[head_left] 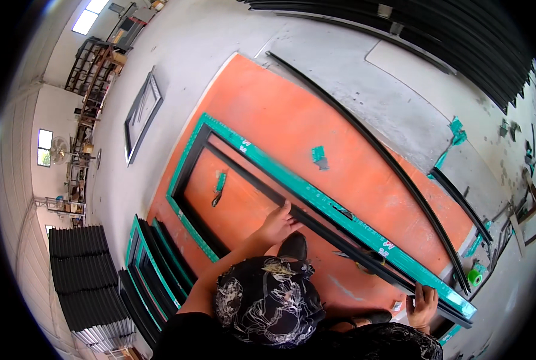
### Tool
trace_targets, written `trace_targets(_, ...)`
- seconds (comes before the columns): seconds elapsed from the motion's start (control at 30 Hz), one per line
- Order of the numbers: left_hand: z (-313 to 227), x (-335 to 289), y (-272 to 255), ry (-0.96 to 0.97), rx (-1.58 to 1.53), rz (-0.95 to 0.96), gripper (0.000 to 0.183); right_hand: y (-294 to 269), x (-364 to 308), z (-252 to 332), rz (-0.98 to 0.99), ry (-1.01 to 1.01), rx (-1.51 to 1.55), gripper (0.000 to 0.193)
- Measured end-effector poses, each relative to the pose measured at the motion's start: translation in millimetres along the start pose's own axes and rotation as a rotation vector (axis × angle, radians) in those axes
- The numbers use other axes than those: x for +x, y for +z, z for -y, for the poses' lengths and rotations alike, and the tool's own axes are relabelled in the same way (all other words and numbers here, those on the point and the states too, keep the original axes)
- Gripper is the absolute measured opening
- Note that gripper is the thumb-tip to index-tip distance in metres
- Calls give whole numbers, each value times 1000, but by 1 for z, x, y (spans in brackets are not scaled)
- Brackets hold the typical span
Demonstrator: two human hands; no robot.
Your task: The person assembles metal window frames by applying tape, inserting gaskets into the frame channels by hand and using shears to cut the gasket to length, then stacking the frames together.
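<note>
One long black strip (328, 231) here, gripped by the left hand (278, 224) and pinched by the right hand (422, 303) farther along. Just beyond both hands, green film (307, 191) on a dark frame (190, 163) has pale marks (245, 144), too tiny to read tbh.

A hand could cross the orange mat (268, 108) between the green frame (298, 183) and the long black strip (364, 130), skirting a tape scrap (319, 155), though the gap seems to narrow rightward.
</note>
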State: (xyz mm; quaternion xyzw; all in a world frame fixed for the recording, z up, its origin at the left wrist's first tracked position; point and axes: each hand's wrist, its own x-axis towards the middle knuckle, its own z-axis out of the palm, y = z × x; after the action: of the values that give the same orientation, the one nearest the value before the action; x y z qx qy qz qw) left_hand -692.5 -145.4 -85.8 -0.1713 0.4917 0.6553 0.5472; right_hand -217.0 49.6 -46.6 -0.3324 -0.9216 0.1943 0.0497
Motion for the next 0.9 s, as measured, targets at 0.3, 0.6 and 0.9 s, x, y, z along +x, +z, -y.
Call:
trace_targets(0.3, -20, 27, -13, 73, 117, -91, 50, 48, 13, 17, -49, 19, 41, 42)
trace_targets(0.6, -7, 89, -53, -91, 48, 88, 44, 54, -6, 14, -224, 216, -90, 39)
trace_targets(0.9, -41, 80, -92, 29, 148, 114, 41, 63, -80, 5, -836, 1309, 868, 28)
